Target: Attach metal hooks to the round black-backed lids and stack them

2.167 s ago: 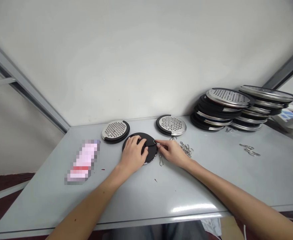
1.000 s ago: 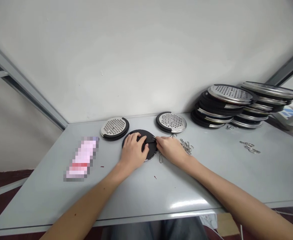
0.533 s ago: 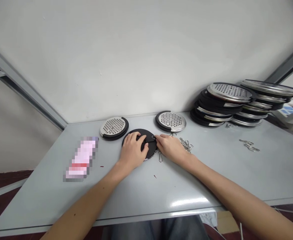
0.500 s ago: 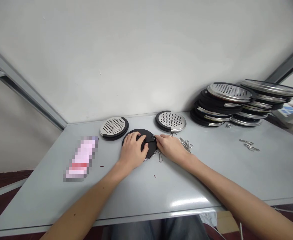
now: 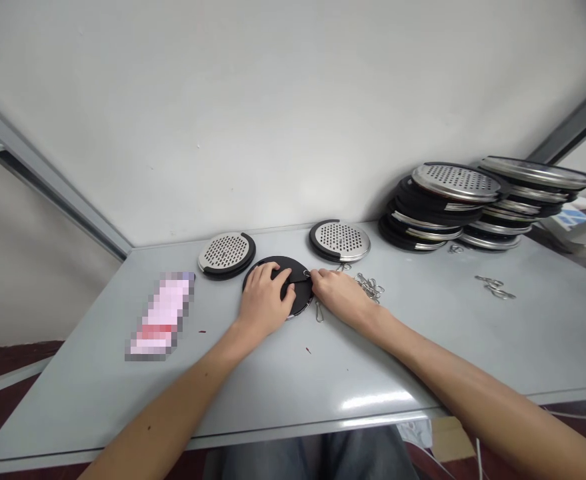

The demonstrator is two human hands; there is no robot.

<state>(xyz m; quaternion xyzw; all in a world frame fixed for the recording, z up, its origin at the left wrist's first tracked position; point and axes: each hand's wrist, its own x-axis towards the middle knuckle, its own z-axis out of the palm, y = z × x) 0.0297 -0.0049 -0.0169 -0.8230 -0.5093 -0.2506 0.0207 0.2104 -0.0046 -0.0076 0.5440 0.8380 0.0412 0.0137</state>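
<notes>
A black round disc (image 5: 300, 305) with a thin metal rim and a slit running to its right edge lies flat on the table. My left hand (image 5: 267, 293) rests on top of it, fingers spread, touching its upper face. At the disc's right edge, my right hand (image 5: 340, 288) pinches a small metal clip (image 5: 307, 273); a loop of it shows at the slit, and the rest is hidden by the fingers. Just below my right hand lies a loose wire clip (image 5: 319, 312). Close behind its wrist is a small pile of metal clips (image 5: 370, 287).
Two perforated metal discs with black edging, one at left (image 5: 227, 255) and one at right (image 5: 341, 240), lie near the wall. Stacks of similar discs (image 5: 455, 183) stand back right, with more loose clips (image 5: 495, 287) before them. A blurred pink rectangular item (image 5: 165, 307) lies left.
The whole view has shifted slightly. Both hands keep almost the same place on the disc; the fingers of my right hand look curled a little tighter at its edge.
</notes>
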